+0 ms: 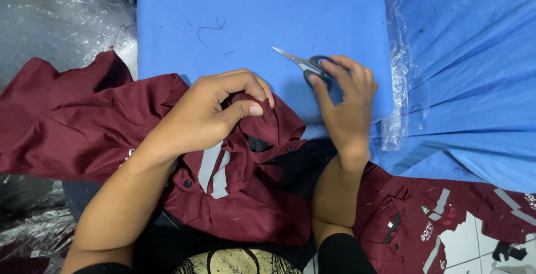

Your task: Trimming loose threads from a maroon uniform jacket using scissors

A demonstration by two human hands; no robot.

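Covering the worktop (251, 6) is a blue sheet w/ loose thread bits; clear plastic wrap (50, 23) at left, more blue cloth (474, 84) at right, maroon garments (441, 218) on the tiled floor. Lower body & garment underside hidden. Left hand (215, 112) closed, pinching a fold of the maroon jacket (111, 123) in the lap. Right hand (343, 95) half curled, fingers on the scissors (307, 65) handles; blades shut, lying flat, long axis pointing upper-left

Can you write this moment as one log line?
left hand: pinching maroon garment | right hand: on scissors | surface: blue table
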